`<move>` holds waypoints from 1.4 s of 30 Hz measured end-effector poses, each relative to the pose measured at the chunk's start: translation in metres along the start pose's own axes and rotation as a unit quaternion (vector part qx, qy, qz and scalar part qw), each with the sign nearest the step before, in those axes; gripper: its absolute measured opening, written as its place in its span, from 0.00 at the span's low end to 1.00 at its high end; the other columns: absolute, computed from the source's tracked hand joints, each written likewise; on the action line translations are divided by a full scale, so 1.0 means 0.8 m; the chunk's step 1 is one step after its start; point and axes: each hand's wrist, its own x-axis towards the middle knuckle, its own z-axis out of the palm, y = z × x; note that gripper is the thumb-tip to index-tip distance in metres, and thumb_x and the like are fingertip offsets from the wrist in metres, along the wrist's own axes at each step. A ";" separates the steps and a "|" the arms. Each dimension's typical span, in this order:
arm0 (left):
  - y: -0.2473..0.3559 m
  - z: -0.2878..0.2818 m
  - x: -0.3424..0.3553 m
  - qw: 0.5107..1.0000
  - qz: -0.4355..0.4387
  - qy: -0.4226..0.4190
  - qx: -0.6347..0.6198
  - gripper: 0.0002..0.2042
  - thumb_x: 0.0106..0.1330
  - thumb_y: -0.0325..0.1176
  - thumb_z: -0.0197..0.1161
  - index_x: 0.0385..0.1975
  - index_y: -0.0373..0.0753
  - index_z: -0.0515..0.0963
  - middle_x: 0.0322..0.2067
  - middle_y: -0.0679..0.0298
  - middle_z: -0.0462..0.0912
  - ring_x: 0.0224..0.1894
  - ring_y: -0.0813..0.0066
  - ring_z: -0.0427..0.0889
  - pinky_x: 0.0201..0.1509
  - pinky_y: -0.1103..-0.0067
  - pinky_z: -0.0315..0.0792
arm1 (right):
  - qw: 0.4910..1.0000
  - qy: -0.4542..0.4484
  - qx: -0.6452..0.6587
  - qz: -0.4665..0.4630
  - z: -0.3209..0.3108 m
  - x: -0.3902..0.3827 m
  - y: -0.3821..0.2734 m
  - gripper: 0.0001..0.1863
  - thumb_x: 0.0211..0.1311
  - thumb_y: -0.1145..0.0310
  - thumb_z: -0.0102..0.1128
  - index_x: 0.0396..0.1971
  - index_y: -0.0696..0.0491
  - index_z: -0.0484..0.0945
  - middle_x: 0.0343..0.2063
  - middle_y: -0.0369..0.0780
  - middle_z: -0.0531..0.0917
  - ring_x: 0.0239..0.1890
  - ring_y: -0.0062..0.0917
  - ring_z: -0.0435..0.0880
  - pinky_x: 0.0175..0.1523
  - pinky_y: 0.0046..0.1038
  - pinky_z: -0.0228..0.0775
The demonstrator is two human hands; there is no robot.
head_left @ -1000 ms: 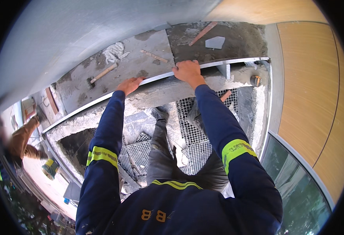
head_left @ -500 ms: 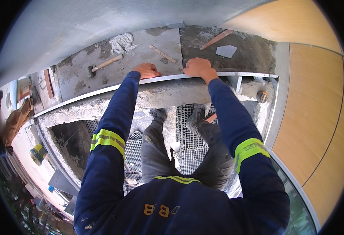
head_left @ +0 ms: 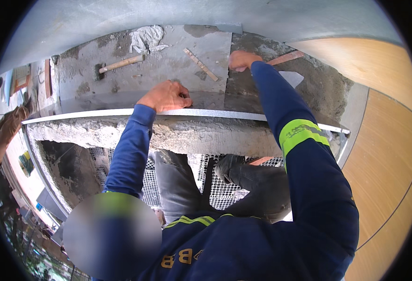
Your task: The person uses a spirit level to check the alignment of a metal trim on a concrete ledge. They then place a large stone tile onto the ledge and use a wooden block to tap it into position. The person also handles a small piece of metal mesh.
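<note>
My left hand (head_left: 166, 97) rests with curled fingers on a large grey slab (head_left: 168, 70), just behind the pale edge strip (head_left: 206, 113). Whatever its fingers close on, if anything, is hidden. Farther forward, my right hand (head_left: 244, 61) is bent down over rough grey mortar (head_left: 243, 86), beside the slab's right edge. Its fingers are folded and what they grip cannot be made out. A reddish wooden piece (head_left: 286, 58) lies just right of that hand. A pale flat tile piece (head_left: 291, 78) is partly covered by my right forearm. Between the hands, a narrow wooden strip (head_left: 201, 64) lies on the slab.
A hammer (head_left: 121, 64) and a crumpled whitish cloth (head_left: 147, 38) lie on the slab's left part. Light wood panels (head_left: 384, 154) stand at right. Below the ledge (head_left: 215, 133), my legs stand over perforated black mats (head_left: 224, 189). Another person's brown-clothed leg (head_left: 5, 133) shows far left.
My right hand has left the edge strip and reached forward onto the mortar beside the slab. My left hand has lifted off the strip and now lies just behind it on the slab.
</note>
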 end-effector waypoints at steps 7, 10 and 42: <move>0.017 -0.004 0.001 0.996 -0.076 0.028 -0.030 0.20 0.66 0.51 0.67 0.36 0.38 0.90 0.28 0.48 0.87 0.33 0.49 0.87 0.43 0.63 0.80 | 0.979 0.062 -0.171 -0.088 0.082 0.107 -0.067 0.28 0.57 0.49 0.75 0.46 0.59 0.86 0.45 0.51 0.89 0.49 0.41 0.89 0.52 0.41 0.82; 0.019 -0.005 0.007 0.997 -0.069 0.013 -0.031 0.24 0.66 0.55 0.68 0.32 0.35 0.89 0.24 0.49 0.86 0.30 0.49 0.86 0.39 0.62 0.78 | 0.969 0.114 -0.203 -0.083 0.101 0.121 -0.075 0.28 0.56 0.52 0.76 0.49 0.59 0.85 0.45 0.51 0.89 0.49 0.42 0.89 0.54 0.42 0.82; 0.078 -0.004 0.091 0.980 -0.077 -0.163 0.087 0.25 0.69 0.60 0.65 0.46 0.42 0.90 0.43 0.53 0.91 0.48 0.52 0.88 0.55 0.63 0.78 | 0.932 -0.044 0.354 -0.064 0.007 -0.288 0.123 0.22 0.67 0.66 0.69 0.51 0.64 0.72 0.40 0.42 0.82 0.37 0.25 0.88 0.45 0.28 0.89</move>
